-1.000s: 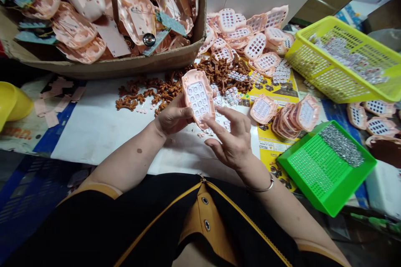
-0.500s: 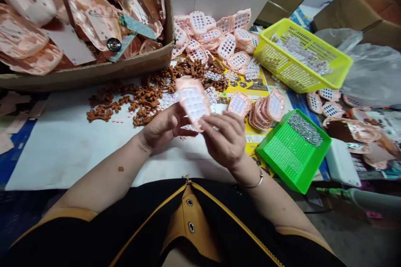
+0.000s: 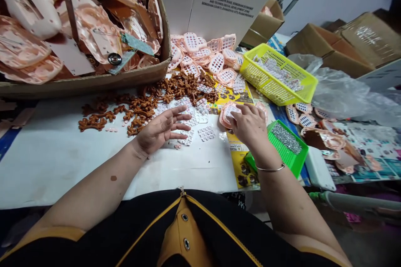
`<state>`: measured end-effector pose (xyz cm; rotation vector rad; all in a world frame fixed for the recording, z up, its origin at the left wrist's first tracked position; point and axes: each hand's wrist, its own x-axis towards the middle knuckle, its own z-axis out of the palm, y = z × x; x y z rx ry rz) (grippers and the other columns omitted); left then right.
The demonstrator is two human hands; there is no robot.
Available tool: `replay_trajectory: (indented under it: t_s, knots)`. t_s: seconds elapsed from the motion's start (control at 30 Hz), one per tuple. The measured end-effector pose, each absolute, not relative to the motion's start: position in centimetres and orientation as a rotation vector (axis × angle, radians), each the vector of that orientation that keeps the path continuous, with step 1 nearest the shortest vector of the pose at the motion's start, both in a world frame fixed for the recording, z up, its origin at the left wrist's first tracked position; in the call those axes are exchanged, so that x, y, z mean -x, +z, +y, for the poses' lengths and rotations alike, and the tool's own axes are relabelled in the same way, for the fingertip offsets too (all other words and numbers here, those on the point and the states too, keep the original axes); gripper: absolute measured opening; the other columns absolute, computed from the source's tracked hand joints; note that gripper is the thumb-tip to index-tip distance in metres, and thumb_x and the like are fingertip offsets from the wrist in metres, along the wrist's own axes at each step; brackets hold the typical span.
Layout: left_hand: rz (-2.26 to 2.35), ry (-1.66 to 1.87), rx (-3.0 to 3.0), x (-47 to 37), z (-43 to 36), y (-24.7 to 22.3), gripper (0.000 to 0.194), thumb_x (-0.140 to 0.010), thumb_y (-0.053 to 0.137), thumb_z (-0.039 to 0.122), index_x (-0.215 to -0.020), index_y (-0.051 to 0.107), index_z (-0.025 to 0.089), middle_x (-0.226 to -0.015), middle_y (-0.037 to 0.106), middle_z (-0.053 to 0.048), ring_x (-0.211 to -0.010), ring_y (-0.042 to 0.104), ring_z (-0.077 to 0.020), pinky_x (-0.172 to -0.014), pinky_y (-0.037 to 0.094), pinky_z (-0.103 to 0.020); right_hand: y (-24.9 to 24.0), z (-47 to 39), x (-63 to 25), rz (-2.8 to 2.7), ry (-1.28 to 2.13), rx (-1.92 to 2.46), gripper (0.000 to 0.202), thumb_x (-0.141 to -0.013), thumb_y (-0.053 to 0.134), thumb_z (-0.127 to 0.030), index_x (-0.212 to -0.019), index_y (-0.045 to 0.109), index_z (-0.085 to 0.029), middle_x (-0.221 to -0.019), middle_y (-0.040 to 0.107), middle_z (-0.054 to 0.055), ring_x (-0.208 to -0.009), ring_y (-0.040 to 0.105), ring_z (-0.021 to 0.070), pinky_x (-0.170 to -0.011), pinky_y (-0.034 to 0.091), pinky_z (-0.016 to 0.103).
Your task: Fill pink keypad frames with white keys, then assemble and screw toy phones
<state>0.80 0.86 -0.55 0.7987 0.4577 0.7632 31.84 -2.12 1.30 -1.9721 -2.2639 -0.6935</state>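
My left hand holds nothing, its fingers spread above white keypad sheets on the pale work surface. Off to the right, my right hand has its fingertips on the edge of a pink plastic panel with a white keypad in its middle. That panel lies on top of at least one similar piece. More pink panels sit partly hidden behind my right hand. Brown plastic branch-shaped parts lie heaped beyond my left hand.
A cardboard box of pink shells stands at the back left. Pink perforated panels are piled behind the brown parts. A yellow basket holds small white pieces. A green basket with metal screws stands right of my right hand.
My right hand has carried the pink panel rightwards and down onto the pile. My left hand has let go of it and opened. The view has shifted.
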Motion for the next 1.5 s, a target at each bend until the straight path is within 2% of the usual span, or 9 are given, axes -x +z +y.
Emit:
replay_trajectory:
  t_s: [0.1, 0.23, 0.37, 0.53, 0.87, 1.0, 1.17, 1.3, 1.5]
  knots:
    - [0.464, 0.745, -0.803, -0.7, 0.9, -0.8, 0.065, -0.075, 0.081, 0.049, -0.132, 0.063, 0.026, -0.133, 0.062, -0.013, -0.106, 0.068, -0.0246, -0.087, 0.061, -0.038, 3.8, 2.2, -31.8, -2.234, -0.638, 2.095, 0.037, -0.099, 0.046, -0.039, -0.1, 0.077, -0.02, -0.116, 0.072, 0.015, -0.104, 0.058, 0.0314, -0.085, 0.042, 0.045]
    - [0.488, 0.751, -0.799, -0.6, 1.0, -0.9, 0.064, -0.076, 0.08, 0.05, -0.133, 0.062, 0.026, -0.134, 0.061, -0.014, -0.106, 0.068, -0.0247, -0.086, 0.06, -0.037, 5.2, 11.0, -32.7, -2.368, -0.495, 2.408, 0.036, -0.096, 0.043, -0.028, -0.107, 0.075, -0.016, -0.108, 0.072, 0.019, -0.1, 0.059, 0.0304, -0.084, 0.041, 0.043]
    - [0.485, 0.775, -0.777, -0.5, 1.0, -1.1, 0.061, -0.077, 0.08, 0.05, -0.131, 0.064, 0.027, -0.132, 0.062, -0.013, -0.104, 0.068, -0.0232, -0.086, 0.059, -0.037, 3.5, 17.7, -33.9, -2.484, -0.47, 2.487, 0.031, -0.086, 0.05, -0.012, -0.103, 0.075, -0.008, -0.104, 0.072, 0.023, -0.104, 0.062, 0.0328, -0.089, 0.042, 0.046]
    - [0.472, 0.774, -0.757, -0.4, 1.1, -1.6, 0.06, -0.079, 0.078, 0.049, -0.133, 0.063, 0.029, -0.135, 0.061, -0.013, -0.106, 0.067, -0.0226, -0.088, 0.058, -0.037, 1.7, 20.3, -35.0, -2.675, -0.395, 2.43, 0.023, -0.087, 0.054, -0.017, -0.092, 0.076, -0.012, -0.098, 0.075, 0.018, -0.102, 0.065, 0.0288, -0.096, 0.041, 0.045]
    - [0.489, 0.787, -0.729, -0.5, 1.1, -1.4, 0.059, -0.077, 0.079, 0.047, -0.13, 0.064, 0.024, -0.132, 0.063, -0.015, -0.101, 0.068, -0.0249, -0.085, 0.058, -0.04, 5.9, 15.8, -37.4, -2.382, -0.433, 2.257, 0.032, -0.091, 0.044, -0.026, -0.108, 0.068, -0.015, -0.1, 0.075, 0.017, -0.079, 0.064, 0.0245, -0.067, 0.043, 0.037]
    - [0.498, 0.797, -0.662, -0.7, 1.4, -1.2, 0.054, -0.08, 0.076, 0.047, -0.126, 0.064, 0.021, -0.129, 0.065, -0.015, -0.098, 0.069, -0.0232, -0.083, 0.059, -0.039, 7.9, 12.4, -34.7, -2.316, -0.548, 1.769, 0.024, -0.091, 0.048, -0.029, -0.099, 0.068, -0.019, -0.096, 0.075, 0.014, -0.086, 0.066, 0.0261, -0.075, 0.048, 0.04]
    - [0.529, 0.869, -0.56, -1.1, 1.4, -0.4, 0.047, -0.087, 0.068, 0.049, -0.124, 0.063, 0.02, -0.121, 0.07, -0.013, -0.092, 0.07, -0.0209, -0.079, 0.059, -0.037, 7.6, 5.9, -28.0, -2.577, -0.64, 1.092, 0.019, -0.098, 0.052, -0.027, -0.107, 0.069, -0.025, -0.113, 0.078, 0.007, -0.109, 0.068, 0.0233, -0.096, 0.049, 0.042]
    - [0.496, 0.908, -0.524, -1.2, 1.5, -0.6, 0.043, -0.087, 0.066, 0.05, -0.115, 0.067, 0.018, -0.112, 0.074, -0.011, -0.09, 0.07, -0.0214, -0.078, 0.058, -0.037, 6.1, 2.0, -24.6, -2.603, -0.721, 0.703, 0.022, -0.096, 0.059, -0.019, -0.113, 0.068, -0.029, -0.119, 0.077, 0.001, -0.112, 0.069, 0.0192, -0.098, 0.05, 0.039]
    - [0.421, 0.949, -0.588, -1.6, 1.6, -1.4, 0.06, -0.086, 0.062, 0.062, -0.125, 0.062, 0.016, -0.128, 0.07, -0.017, -0.121, 0.064, -0.0339, -0.097, 0.054, -0.05, 5.0, -0.2, -23.2, -2.613, -0.666, 0.71, 0.023, -0.095, 0.058, -0.017, -0.112, 0.069, -0.029, -0.117, 0.078, 0.001, -0.111, 0.07, 0.0193, -0.095, 0.051, 0.039]
